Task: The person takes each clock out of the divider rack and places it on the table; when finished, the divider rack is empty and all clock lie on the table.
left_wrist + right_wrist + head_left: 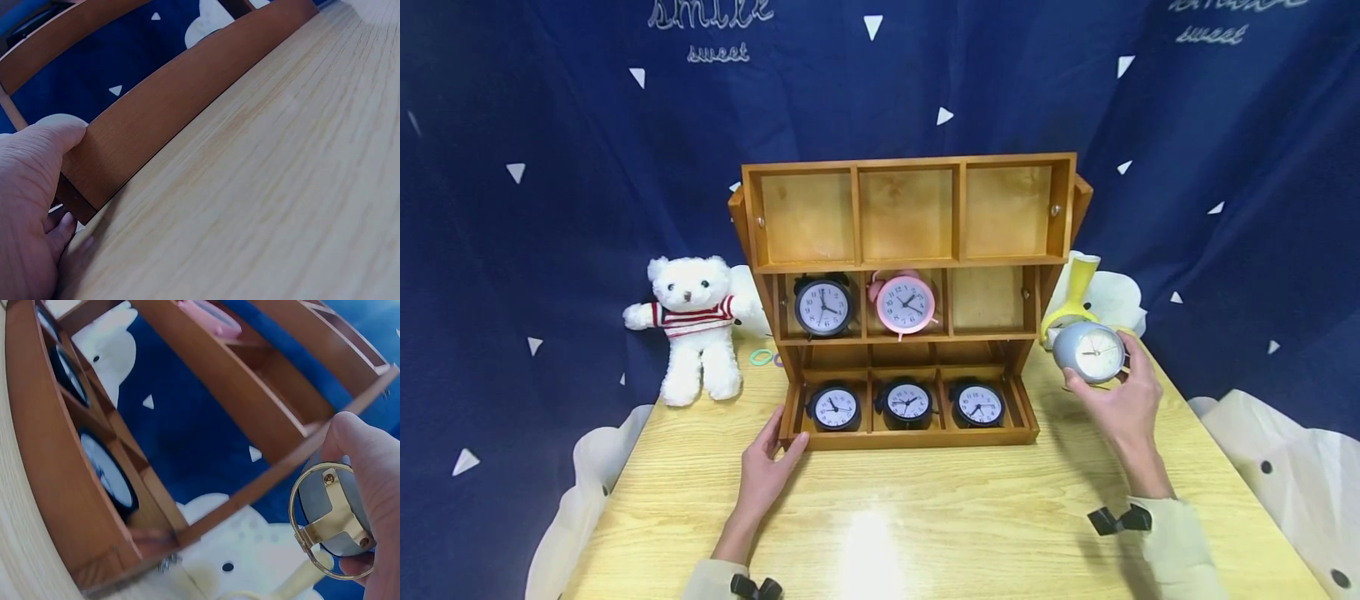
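My right hand [1123, 404] holds a grey-blue round alarm clock [1088, 352] off to the right of a three-tier wooden shelf [910, 443]. Thumb and fingers grip the clock's sides; its gold ring stand [334, 525] shows in the right wrist view. With my left hand [765, 471] I grip the lower left corner of the shelf, the thumb on the front board and the fingers round the side. Three black alarm clocks, one of them in the middle [906, 402], fill the bottom tier. A dark clock [823, 307] and a pink clock [906, 305] occupy the middle tier's left and centre compartments.
A white teddy bear [694, 329] in a striped top sits left of the shelf. Near it lies a green ring [761, 357]. Behind my right hand stands a yellow object [1080, 279] with a flared stem. A dark blue curtain [880, 92] hangs behind the wooden table [865, 500].
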